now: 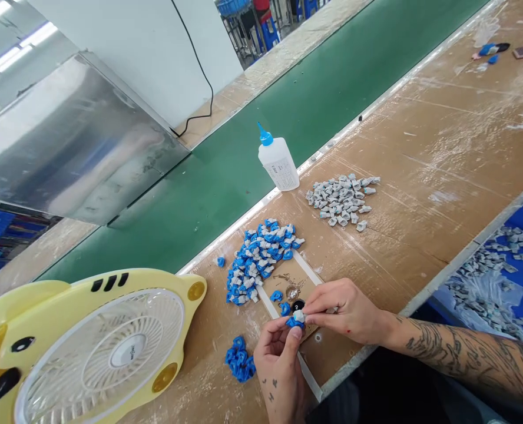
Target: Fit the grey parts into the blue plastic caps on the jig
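Observation:
Between the fingertips of my left hand is a small blue plastic part. My right hand pinches a small grey-white piece that sits against the blue part. Just beyond my fingers lie two loose blue parts, a round black cap and a small clear dish. A heap of joined blue and grey pieces is past them. To the left of my left hand is a small pile of plain blue parts. Plain grey pieces lie farther off to the right.
A white squeeze bottle with a blue nozzle stands beside the green belt. At the left is a yellow animal-shaped fan. Below the table edge at the right, more grey pieces lie on blue material. Scraps rest at the far right.

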